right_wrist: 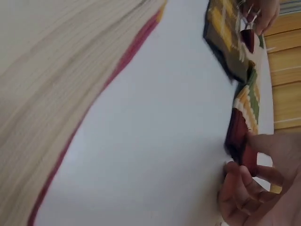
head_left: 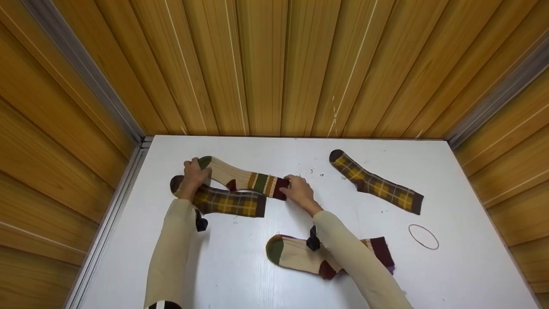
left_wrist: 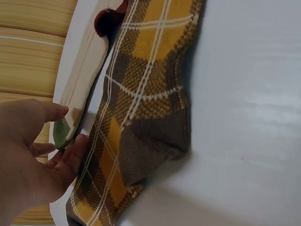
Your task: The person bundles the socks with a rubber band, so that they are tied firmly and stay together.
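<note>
A cream ribbed sock (head_left: 229,171) with a green toe, maroon heel and striped cuff lies across the back left of the table. My left hand (head_left: 195,177) holds its green toe, thumb on top and fingers at the edge in the left wrist view. At the other end my right hand (head_left: 300,189) pinches the maroon cuff (right_wrist: 241,129) between thumb and fingers. Just in front lies a brown and yellow plaid sock (head_left: 229,202), partly covered by my left hand and wrist; the cream sock runs along its far edge.
Another plaid sock (head_left: 373,182) lies slanted at the back right. Below my right forearm, which hides part of it, is a second cream sock (head_left: 296,253) with something purple under its cuff. A thin ring-shaped band (head_left: 423,237) rests on the white table (head_left: 240,266). Wood-patterned walls (head_left: 261,68) enclose it.
</note>
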A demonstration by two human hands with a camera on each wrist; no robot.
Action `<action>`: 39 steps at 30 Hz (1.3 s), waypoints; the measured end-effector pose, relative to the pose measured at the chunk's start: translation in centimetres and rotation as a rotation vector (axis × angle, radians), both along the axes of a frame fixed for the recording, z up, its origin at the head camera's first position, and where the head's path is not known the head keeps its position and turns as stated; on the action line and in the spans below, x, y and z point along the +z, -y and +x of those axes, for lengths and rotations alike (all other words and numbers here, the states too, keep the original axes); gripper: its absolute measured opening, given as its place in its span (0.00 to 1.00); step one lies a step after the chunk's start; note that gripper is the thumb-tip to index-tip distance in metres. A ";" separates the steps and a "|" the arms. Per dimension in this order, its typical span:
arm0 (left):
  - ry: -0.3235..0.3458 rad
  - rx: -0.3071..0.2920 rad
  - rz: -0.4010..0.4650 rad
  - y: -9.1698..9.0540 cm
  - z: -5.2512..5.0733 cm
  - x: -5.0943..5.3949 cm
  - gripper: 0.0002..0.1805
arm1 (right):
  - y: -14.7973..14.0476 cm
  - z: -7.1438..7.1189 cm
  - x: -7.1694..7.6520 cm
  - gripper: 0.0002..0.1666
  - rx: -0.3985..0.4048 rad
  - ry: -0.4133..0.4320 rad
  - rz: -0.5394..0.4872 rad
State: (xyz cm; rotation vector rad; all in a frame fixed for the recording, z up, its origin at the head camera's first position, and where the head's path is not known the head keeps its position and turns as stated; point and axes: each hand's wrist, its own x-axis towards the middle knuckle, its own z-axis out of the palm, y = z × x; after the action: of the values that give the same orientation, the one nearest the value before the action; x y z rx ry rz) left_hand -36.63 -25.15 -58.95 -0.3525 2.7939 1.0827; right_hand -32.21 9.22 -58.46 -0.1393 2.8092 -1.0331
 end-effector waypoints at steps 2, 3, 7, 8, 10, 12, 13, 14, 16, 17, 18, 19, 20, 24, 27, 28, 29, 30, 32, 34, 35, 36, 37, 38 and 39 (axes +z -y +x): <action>-0.039 0.011 0.018 -0.3 0.0 -0.6 0.37 | -0.1 0.2 0.0 0.20 -0.031 0.012 -0.016; -0.071 0.015 0.037 -0.4 0.0 -0.8 0.35 | -0.2 0.2 -0.1 0.17 -0.042 0.006 -0.026; -0.199 0.028 0.165 -1.0 0.0 -1.2 0.25 | -0.8 0.3 -0.6 0.11 -0.070 -0.058 -0.114; -0.211 0.034 0.198 -1.2 0.1 -1.2 0.23 | -0.9 0.5 -0.6 0.11 -0.075 -0.072 -0.140; -0.218 0.054 0.236 -1.4 0.4 -1.1 0.21 | -1.2 0.8 -0.7 0.11 -0.082 -0.082 -0.192; -0.216 0.070 0.264 -1.8 0.6 -0.8 0.20 | -1.6 1.0 -0.5 0.12 -0.096 -0.076 -0.233; -0.214 0.076 0.273 -2.0 0.7 -0.7 0.20 | -1.8 1.1 -0.4 0.13 -0.105 -0.069 -0.247; -0.214 0.081 0.286 -2.2 0.8 -0.5 0.20 | -2.0 1.2 -0.2 0.13 -0.114 -0.059 -0.259; -0.210 0.086 0.327 -2.6 1.1 -0.1 0.20 | -2.5 1.5 0.1 0.13 -0.130 -0.044 -0.274; -0.212 0.083 0.343 -2.9 1.3 0.1 0.20 | -2.8 1.7 0.2 0.13 -0.135 -0.039 -0.279; -0.215 0.077 0.357 -3.1 1.6 0.3 0.20 | -3.1 1.9 0.4 0.13 -0.137 -0.038 -0.283; -0.216 0.073 0.372 -3.3 1.8 0.5 0.20 | -3.4 2.1 0.6 0.13 -0.137 -0.033 -0.290; -0.219 0.067 0.393 -3.5 2.0 0.6 0.19 | -3.7 2.2 0.8 0.13 -0.139 -0.027 -0.305; -0.223 0.031 0.468 -4.5 3.1 1.6 0.18 | -5.2 2.9 1.9 0.12 -0.163 0.006 -0.377; -0.213 -0.005 0.541 -5.2 3.6 3.2 0.19 | -6.6 2.7 3.1 0.13 -0.189 0.022 -0.424; -0.211 -0.017 0.555 -5.4 3.8 3.6 0.19 | -7.1 2.6 3.4 0.14 -0.195 0.028 -0.443; -0.208 -0.029 0.567 -5.6 4.0 3.9 0.19 | -7.6 2.6 3.8 0.14 -0.201 0.031 -0.464; -0.204 -0.043 0.580 -5.7 4.2 4.3 0.19 | -8.1 2.6 4.1 0.14 -0.208 0.034 -0.490; -0.189 -0.071 0.597 -6.1 4.7 5.0 0.20 | -9.2 2.8 4.5 0.15 -0.213 0.038 -0.524; -0.184 -0.095 0.597 -6.5 5.2 5.2 0.20 | -10.3 3.2 5.0 0.16 -0.215 0.047 -0.566; -0.174 -0.115 0.600 -6.7 5.6 5.6 0.20 | -10.9 3.5 5.2 0.16 -0.218 0.051 -0.580; -0.164 -0.134 0.601 -6.9 6.1 6.0 0.20 | -11.4 3.8 5.3 0.17 -0.220 0.053 -0.586; -0.150 -0.153 0.600 -7.2 6.6 6.3 0.20 | -12.1 4.3 5.5 0.18 -0.222 0.059 -0.589; -0.141 -0.168 0.600 -7.5 7.2 6.6 0.20 | -12.7 4.6 5.7 0.19 -0.220 0.065 -0.596; -0.133 -0.189 0.605 -7.7 7.7 6.9 0.20 | -13.3 5.0 5.9 0.19 -0.221 0.071 -0.601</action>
State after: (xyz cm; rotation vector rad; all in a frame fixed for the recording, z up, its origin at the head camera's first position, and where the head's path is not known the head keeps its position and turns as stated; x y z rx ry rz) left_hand -28.91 -17.42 -52.08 0.0522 2.3662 1.8575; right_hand -27.19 22.56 -52.53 0.1459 2.3991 -1.8627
